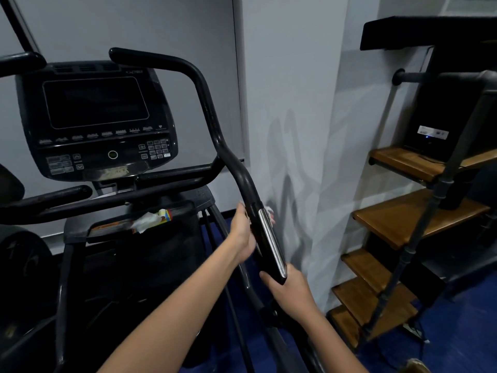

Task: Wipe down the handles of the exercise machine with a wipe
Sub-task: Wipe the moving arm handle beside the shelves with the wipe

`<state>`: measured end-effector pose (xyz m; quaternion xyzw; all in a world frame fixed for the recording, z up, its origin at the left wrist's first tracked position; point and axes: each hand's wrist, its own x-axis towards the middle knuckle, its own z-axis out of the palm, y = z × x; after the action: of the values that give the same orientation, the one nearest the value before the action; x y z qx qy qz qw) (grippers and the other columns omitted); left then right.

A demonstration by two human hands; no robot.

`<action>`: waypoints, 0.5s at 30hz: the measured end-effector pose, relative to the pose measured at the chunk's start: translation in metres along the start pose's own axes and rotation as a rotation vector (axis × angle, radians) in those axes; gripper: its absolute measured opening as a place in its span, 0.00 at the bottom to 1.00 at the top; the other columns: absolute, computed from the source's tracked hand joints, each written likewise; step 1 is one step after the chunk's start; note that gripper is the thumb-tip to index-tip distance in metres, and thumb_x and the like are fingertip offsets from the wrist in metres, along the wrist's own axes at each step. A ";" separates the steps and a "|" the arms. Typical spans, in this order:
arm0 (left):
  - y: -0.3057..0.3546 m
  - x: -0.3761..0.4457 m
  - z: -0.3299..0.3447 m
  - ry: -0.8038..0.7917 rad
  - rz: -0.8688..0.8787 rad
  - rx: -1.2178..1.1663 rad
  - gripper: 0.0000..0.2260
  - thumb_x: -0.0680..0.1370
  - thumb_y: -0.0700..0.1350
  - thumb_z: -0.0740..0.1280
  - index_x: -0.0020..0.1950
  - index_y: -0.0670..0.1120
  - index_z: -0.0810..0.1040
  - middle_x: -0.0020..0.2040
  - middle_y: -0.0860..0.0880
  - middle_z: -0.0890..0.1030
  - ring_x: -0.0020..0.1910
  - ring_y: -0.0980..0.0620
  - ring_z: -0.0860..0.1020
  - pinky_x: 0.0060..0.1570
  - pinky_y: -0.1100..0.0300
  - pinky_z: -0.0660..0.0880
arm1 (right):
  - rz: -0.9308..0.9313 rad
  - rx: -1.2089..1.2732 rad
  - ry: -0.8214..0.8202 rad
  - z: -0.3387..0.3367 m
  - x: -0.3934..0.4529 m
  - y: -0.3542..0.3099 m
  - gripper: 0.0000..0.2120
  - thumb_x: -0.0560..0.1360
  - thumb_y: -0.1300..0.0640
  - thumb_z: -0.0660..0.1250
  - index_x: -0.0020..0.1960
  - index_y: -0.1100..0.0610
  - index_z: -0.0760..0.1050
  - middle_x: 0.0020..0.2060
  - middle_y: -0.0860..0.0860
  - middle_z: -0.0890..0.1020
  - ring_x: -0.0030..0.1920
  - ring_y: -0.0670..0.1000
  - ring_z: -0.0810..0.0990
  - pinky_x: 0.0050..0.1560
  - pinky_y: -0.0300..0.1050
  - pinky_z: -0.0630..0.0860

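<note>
Left of the left hand (243,232), the machine's tray (80,230) holds a crumpled wipe packet (152,220) (its print unreadable). That hand curls round the handle (265,235), a white wipe (269,210) peeking behind. Below, the right hand (290,290) grips the handle's end.
</note>
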<state>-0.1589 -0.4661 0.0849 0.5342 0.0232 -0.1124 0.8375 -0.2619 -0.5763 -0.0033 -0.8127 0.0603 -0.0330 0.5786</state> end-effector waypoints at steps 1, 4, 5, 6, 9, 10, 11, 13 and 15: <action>-0.012 -0.004 -0.003 -0.015 -0.039 -0.014 0.29 0.85 0.57 0.48 0.50 0.37 0.79 0.41 0.40 0.81 0.37 0.46 0.79 0.51 0.50 0.76 | -0.002 -0.008 0.004 0.000 0.000 0.000 0.11 0.72 0.46 0.74 0.46 0.51 0.76 0.31 0.48 0.80 0.27 0.41 0.77 0.28 0.36 0.71; -0.030 -0.013 -0.005 -0.037 -0.087 0.004 0.27 0.84 0.54 0.49 0.47 0.37 0.79 0.43 0.38 0.80 0.37 0.44 0.78 0.47 0.50 0.77 | -0.011 -0.015 0.000 0.000 0.000 0.000 0.10 0.72 0.47 0.73 0.45 0.52 0.76 0.31 0.49 0.80 0.27 0.41 0.76 0.28 0.36 0.72; -0.024 -0.014 -0.004 -0.062 -0.077 0.014 0.27 0.84 0.54 0.48 0.46 0.37 0.79 0.42 0.38 0.79 0.36 0.44 0.78 0.44 0.51 0.78 | -0.005 -0.011 -0.002 0.000 0.000 -0.001 0.11 0.72 0.47 0.73 0.45 0.52 0.76 0.31 0.49 0.80 0.27 0.41 0.76 0.28 0.36 0.71; -0.012 -0.010 -0.001 -0.063 -0.049 0.005 0.28 0.84 0.53 0.46 0.44 0.37 0.79 0.41 0.38 0.79 0.34 0.44 0.77 0.40 0.53 0.77 | 0.002 -0.008 -0.003 0.000 -0.001 -0.001 0.11 0.72 0.47 0.74 0.45 0.52 0.76 0.31 0.49 0.80 0.27 0.41 0.76 0.28 0.36 0.71; 0.042 0.017 0.008 0.047 0.017 -0.045 0.30 0.84 0.53 0.44 0.46 0.36 0.80 0.37 0.40 0.78 0.30 0.44 0.76 0.36 0.55 0.77 | 0.007 0.008 -0.016 -0.001 -0.002 -0.002 0.10 0.73 0.48 0.74 0.45 0.52 0.76 0.32 0.48 0.80 0.27 0.40 0.77 0.28 0.35 0.71; 0.060 0.027 0.011 0.089 0.024 -0.084 0.30 0.83 0.54 0.44 0.50 0.35 0.79 0.36 0.40 0.78 0.30 0.44 0.76 0.35 0.55 0.77 | 0.004 0.011 -0.020 -0.001 -0.002 -0.002 0.10 0.73 0.48 0.74 0.45 0.52 0.76 0.32 0.48 0.79 0.27 0.40 0.76 0.28 0.35 0.71; 0.073 0.033 0.014 0.113 0.011 -0.126 0.30 0.83 0.56 0.45 0.53 0.35 0.77 0.36 0.40 0.78 0.30 0.44 0.76 0.34 0.56 0.76 | 0.001 0.010 -0.021 -0.002 -0.002 -0.003 0.10 0.74 0.48 0.73 0.45 0.52 0.75 0.32 0.47 0.79 0.27 0.40 0.76 0.28 0.34 0.71; 0.082 0.041 0.014 0.148 0.003 -0.111 0.32 0.83 0.61 0.45 0.52 0.36 0.77 0.37 0.41 0.78 0.29 0.45 0.76 0.36 0.57 0.76 | -0.010 0.006 -0.022 -0.002 -0.002 -0.002 0.09 0.74 0.49 0.73 0.44 0.52 0.75 0.31 0.47 0.79 0.27 0.40 0.76 0.28 0.35 0.72; 0.071 0.036 0.012 0.165 0.032 0.010 0.31 0.83 0.62 0.45 0.47 0.40 0.77 0.34 0.42 0.79 0.28 0.45 0.78 0.38 0.55 0.78 | -0.011 0.018 -0.025 -0.002 -0.002 -0.002 0.09 0.74 0.49 0.73 0.44 0.51 0.75 0.30 0.46 0.78 0.27 0.40 0.75 0.28 0.35 0.72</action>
<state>-0.1098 -0.4543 0.1472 0.5460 0.0832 -0.0545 0.8318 -0.2641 -0.5772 -0.0011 -0.8082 0.0485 -0.0267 0.5863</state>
